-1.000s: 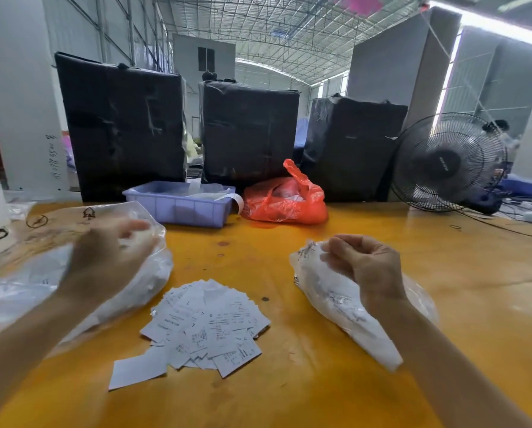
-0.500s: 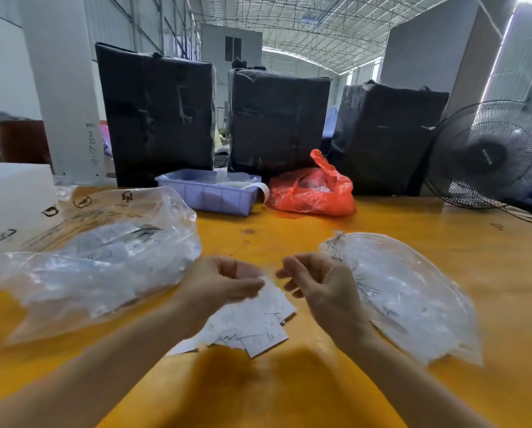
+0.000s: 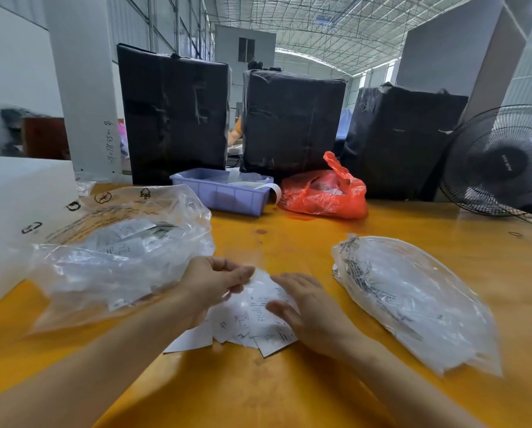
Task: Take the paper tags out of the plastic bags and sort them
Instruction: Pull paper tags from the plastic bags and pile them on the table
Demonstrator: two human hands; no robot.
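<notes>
Loose pile of paper tags [image 3: 252,322] on yellow table [image 3: 289,393], left hand [image 3: 210,284] pinching a tag, right hand [image 3: 308,310] flat on pile, fingers relaxed, clear plastic bags [image 3: 119,257] flanking pile, lavender bin [image 3: 224,193], red bag [image 3: 323,193], black bundles [image 3: 172,112], fan [image 3: 502,162] behind pile.

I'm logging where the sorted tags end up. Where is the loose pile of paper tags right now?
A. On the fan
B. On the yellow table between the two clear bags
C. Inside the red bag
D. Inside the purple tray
B: the paper tags lie on the table under both hands, between the two clear plastic bags.
</notes>
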